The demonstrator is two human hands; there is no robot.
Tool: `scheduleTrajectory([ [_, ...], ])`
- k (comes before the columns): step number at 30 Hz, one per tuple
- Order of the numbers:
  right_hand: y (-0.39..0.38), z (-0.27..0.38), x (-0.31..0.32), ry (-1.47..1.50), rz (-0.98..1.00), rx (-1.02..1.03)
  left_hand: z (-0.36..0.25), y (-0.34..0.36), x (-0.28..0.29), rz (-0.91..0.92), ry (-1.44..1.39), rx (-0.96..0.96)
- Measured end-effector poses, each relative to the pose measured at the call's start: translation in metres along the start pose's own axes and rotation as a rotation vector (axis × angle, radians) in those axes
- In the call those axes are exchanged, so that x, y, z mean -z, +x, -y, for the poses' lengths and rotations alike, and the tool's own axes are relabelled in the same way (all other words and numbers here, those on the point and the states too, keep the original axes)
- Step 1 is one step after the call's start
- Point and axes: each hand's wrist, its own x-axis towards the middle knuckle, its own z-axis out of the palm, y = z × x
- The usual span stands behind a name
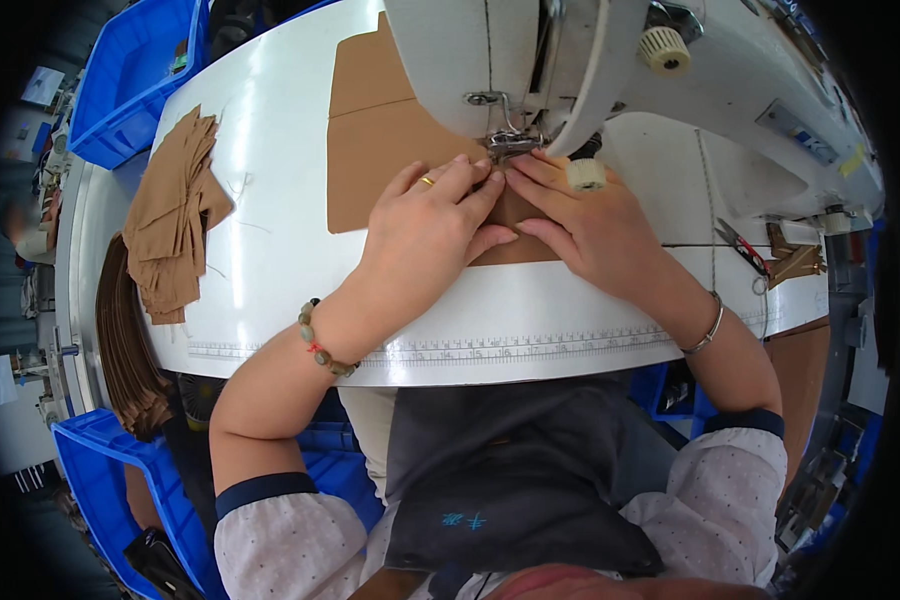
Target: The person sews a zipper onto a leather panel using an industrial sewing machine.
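Pressing flat, left grip [420, 228] and right grip [597, 225] are spreading unclenched over a brown panel [368, 170], apparently pinching nothing. It's looking light and bendy, probably wanting fingertips on both sides.

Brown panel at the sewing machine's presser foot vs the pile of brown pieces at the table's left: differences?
The brown panel lies flat; the pile of brown pieces is an uneven, overlapping heap. The left hand and right hand rest on the panel; neither touches the pile. Shared: brown colour, both on the white table.
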Motion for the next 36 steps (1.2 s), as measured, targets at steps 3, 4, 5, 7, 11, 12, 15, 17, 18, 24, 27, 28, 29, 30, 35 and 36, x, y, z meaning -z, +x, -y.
scheduleTrajectory([
  [3,-0.001,0.000,-0.002,-0.017,0.001,-0.001,0.000,-0.001,-0.001,-0.008,0.009,0.003],
  [4,-0.001,0.000,-0.002,-0.019,0.004,0.001,0.000,0.000,-0.001,0.001,0.002,0.007],
  [5,-0.001,0.000,-0.003,-0.017,-0.002,0.001,0.000,0.000,0.000,0.011,-0.003,0.012],
  [7,0.000,0.000,-0.003,-0.015,-0.007,0.004,0.002,0.001,0.000,0.016,-0.005,0.019],
  [11,0.001,-0.002,-0.001,0.018,0.014,-0.016,0.002,0.001,-0.001,0.019,-0.003,0.021],
  [12,0.001,-0.002,-0.002,0.012,0.013,-0.012,0.002,0.002,-0.001,0.016,-0.001,0.022],
  [15,0.000,-0.003,-0.003,0.008,0.014,-0.008,0.002,0.001,-0.003,0.024,0.001,0.021],
  [17,0.000,-0.003,-0.003,0.015,0.013,-0.008,0.001,0.001,-0.003,0.016,0.006,0.018],
  [18,0.001,-0.003,-0.003,0.022,0.016,-0.010,0.001,0.001,-0.003,0.016,0.007,0.016],
  [24,0.000,-0.001,-0.001,0.004,0.013,0.005,-0.001,-0.001,-0.005,0.000,0.037,-0.002],
  [27,0.001,-0.001,-0.001,0.003,0.024,0.004,0.000,-0.001,-0.004,0.002,0.024,-0.001],
  [28,0.001,-0.001,-0.001,0.005,0.023,0.002,0.000,-0.001,-0.004,0.006,0.025,-0.002],
  [29,0.001,0.000,0.000,0.004,0.020,0.004,-0.001,0.000,-0.004,0.007,0.024,-0.005],
  [30,0.001,-0.001,0.001,0.003,0.018,0.005,-0.001,0.000,-0.004,0.007,0.021,-0.009],
  [35,0.000,0.000,0.007,-0.071,0.012,0.043,-0.001,0.003,-0.004,0.004,0.014,-0.021],
  [36,0.000,0.001,0.010,-0.139,0.014,0.080,-0.001,0.002,-0.005,0.001,0.012,-0.021],
])
